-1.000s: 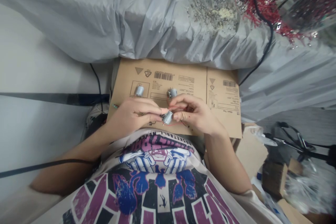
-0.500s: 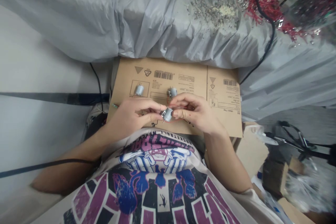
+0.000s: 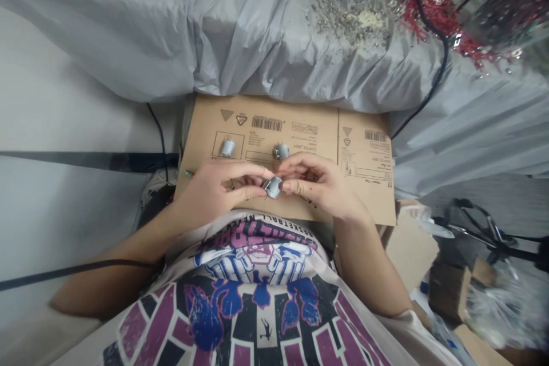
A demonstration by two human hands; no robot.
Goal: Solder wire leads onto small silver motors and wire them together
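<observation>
A small silver electric motor (image 3: pixel 274 187) is held between both hands, close in front of my shirt and above the cardboard. My left hand (image 3: pixel 225 183) pinches it at its left end, where a small metal part shows beside the fingertips. On its right side, the thumb and fingers of my right hand (image 3: pixel 315 183) grip the can. Thin red wire runs around the motor and by the right fingers. Just beyond the hands lies a second motor (image 3: pixel 282 151) on the cardboard. Another motor (image 3: pixel 227 147) rests further left.
The printed cardboard box (image 3: pixel 317 131) serves as the work surface. Behind it hangs a grey plastic cover (image 3: pixel 240 28), with debris and red tinsel-like strands (image 3: pixel 433 6) on top. A black cable (image 3: pixel 444 63) drops at the right. Cardboard scraps and a clear bag (image 3: pixel 506 303) lie lower right.
The held motor has turned slightly between my fingers, its shaft shifting a little to the left. Both hands stay almost in place, and the other two motors have not moved.
</observation>
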